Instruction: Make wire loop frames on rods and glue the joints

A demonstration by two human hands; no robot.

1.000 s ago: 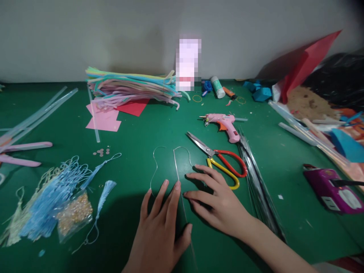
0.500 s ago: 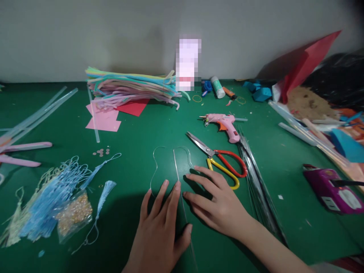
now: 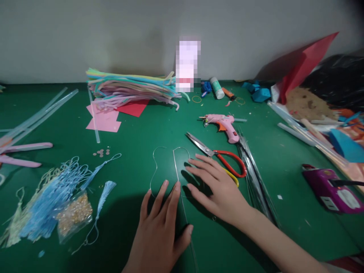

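Observation:
My left hand (image 3: 163, 227) lies on the green tabletop with its fingers spread, its fingertips on thin wire. Beneath its index fingertip runs a straight metal wire (image 3: 175, 167). One curved wire (image 3: 156, 163) bends out to the left of it, its lower end by the left fingers. Another curved wire (image 3: 183, 148) arcs to the right, partly hidden by my right hand (image 3: 220, 189). That hand is held low over the table, fingers stretched out and apart, gripping nothing. Scissors (image 3: 202, 148) with red and yellow handles lie just beyond it; the hand covers part of the yellow handle.
Behind the scissors lies a pink glue gun (image 3: 223, 123); a bundle of wires (image 3: 256, 182) is to the right. Blue tassels (image 3: 54, 197) and a bag of beads (image 3: 75, 212) lie left. Pipe cleaners (image 3: 133, 89) stand at the back, a purple device (image 3: 332, 189) far right.
My right hand has shifted slightly up and right, away from the straight wire, and now covers more of the scissors' yellow handle. My left hand has stayed in place.

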